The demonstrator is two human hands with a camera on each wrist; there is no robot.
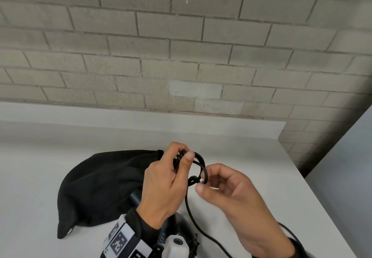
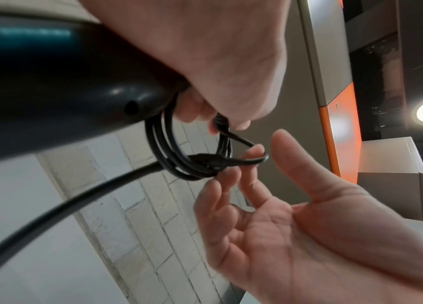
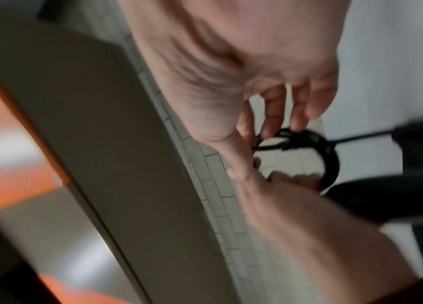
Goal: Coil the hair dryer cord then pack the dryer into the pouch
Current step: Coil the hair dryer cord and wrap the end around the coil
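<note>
Several loops of the black cord (image 1: pixel 198 164) are already gathered into a small coil, held above the white table (image 1: pixel 251 157) between the two hands. The left hand (image 1: pixel 163 185) has its fingers and thumb curled round one side of the coil, pinching the turns together. The right hand (image 1: pixel 231 193) is at the opposite side: its fingers are only loosely bent, and in the left wrist view one fingertip seems hooked through an outer loop beside what looks like a tie or clip on the cord, though blur makes it hard to say whether it actually grips anything.

From the coil a free length of cord runs down and off towards the lower right, so the winding is not finished; I judge it roughly midway, with more turns to lay on and the bundle yet to be secured.

Just under the left wrist lies the dark hair dryer (image 1: pixel 179 225), partly hidden by the arm; its rounded body fills the left of the left wrist view, close to the coil. Behind it on the table, touching or nearly touching it, sits the black fabric pouch (image 1: pixel 100 183), slumped and soft. The dryer is outside the pouch, so the whole packing step remains.

A grey brick wall (image 1: pixel 181 46) rises behind the table.
</note>
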